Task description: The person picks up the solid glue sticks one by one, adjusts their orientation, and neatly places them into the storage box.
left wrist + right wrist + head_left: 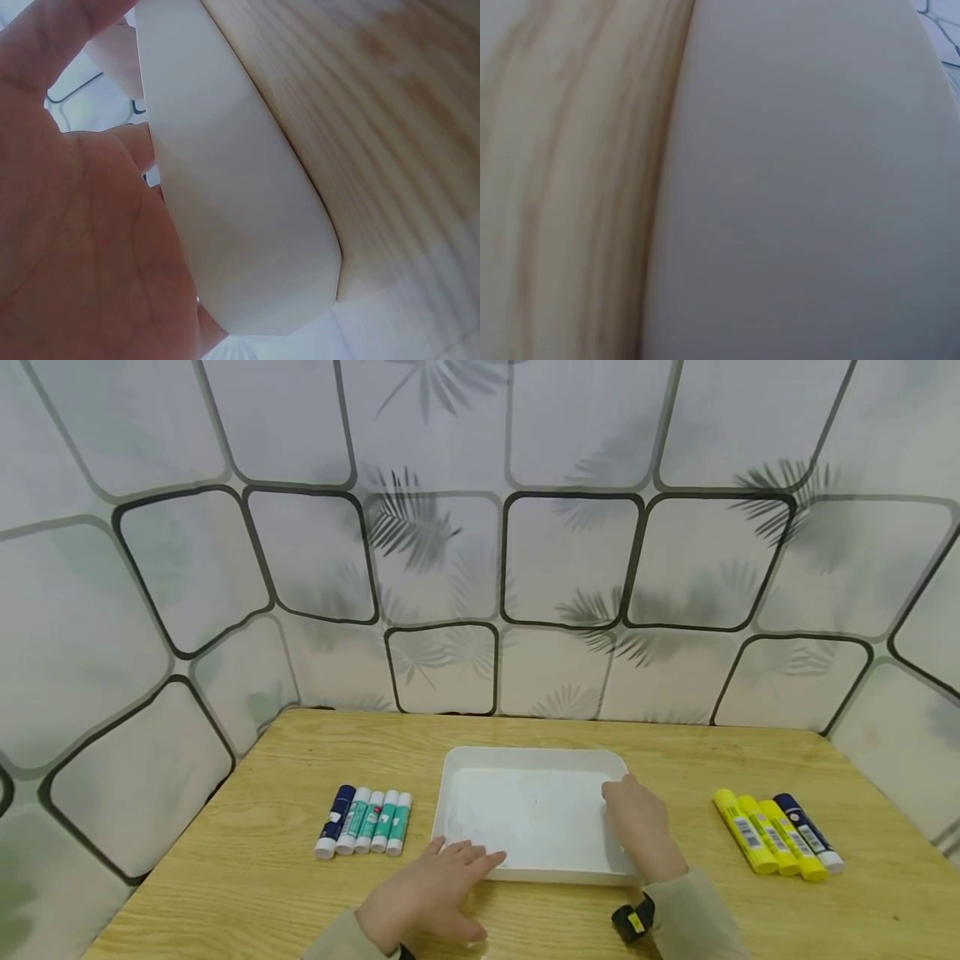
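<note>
A white rectangular tray (536,806) lies on the wooden table, nothing inside it. My left hand (438,893) reaches over its near left corner, fingers spread and fairly straight, resting at the rim. In the left wrist view, the palm (90,225) stands beside the tray's outer wall (217,165). At the right side my right hand (641,827) grips the tray's rim with curled fingers. Only the tray's wall (802,180) and some table show in the right wrist view; the right fingers are hidden there.
Left of the tray lies a row of teal-and-white glue sticks (378,822) beside a dark blue one (335,822). Toward the right edge are several yellow glue sticks (768,835) and another dark blue one (808,832). A patterned curtain (450,568) hangs behind the table (247,860).
</note>
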### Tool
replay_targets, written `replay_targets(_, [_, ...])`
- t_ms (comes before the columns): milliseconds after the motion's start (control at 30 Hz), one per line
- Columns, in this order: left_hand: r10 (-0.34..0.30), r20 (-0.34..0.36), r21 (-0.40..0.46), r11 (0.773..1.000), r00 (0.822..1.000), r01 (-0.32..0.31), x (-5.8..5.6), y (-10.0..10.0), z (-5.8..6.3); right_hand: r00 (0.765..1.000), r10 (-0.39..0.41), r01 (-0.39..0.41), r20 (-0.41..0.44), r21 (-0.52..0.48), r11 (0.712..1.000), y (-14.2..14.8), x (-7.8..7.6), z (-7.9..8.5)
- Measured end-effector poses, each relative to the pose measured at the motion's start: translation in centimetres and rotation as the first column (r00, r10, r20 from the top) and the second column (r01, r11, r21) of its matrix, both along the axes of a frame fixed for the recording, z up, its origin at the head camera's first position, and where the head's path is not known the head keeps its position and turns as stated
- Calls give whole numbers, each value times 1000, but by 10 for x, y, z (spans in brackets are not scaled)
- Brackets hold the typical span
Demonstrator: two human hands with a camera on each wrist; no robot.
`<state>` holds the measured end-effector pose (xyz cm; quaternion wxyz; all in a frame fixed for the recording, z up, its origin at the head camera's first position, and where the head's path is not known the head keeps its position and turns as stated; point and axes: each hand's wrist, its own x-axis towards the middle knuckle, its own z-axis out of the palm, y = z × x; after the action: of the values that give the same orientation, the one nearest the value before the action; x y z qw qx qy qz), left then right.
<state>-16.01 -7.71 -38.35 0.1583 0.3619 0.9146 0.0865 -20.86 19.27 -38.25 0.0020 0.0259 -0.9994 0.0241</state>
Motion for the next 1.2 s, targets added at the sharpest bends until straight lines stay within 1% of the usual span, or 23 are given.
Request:
replay_targets(233, [-3,1,2,1000,1000,3,0,0,0,999,-29,29,18,-27,999,-1,0,1])
replay_targets(467, [-7,-3,0,1000,1000,7,0,0,1,1000,-26,26,16,-43,999,-1,0,1])
replay_targets(567, [-7,-4,1,1000,1000,7,1,0,1,1000,-20,20,8,-53,998,-1,0,1])
replay_targets(733, [-11,-11,8,1000,1000,11,1,0,1,1000,22,-24,-16,-92,995,1,2,3])
replay_targets(867, [-12,-12,8,1000,1000,12,1,0,1,999,45,-47,-21,-133,990,4,5,7])
replay_targets(1200, [-7,-15,9,1000,1000,7,0,0,-2,1000,5,-3,7,-183,983,8,8,22])
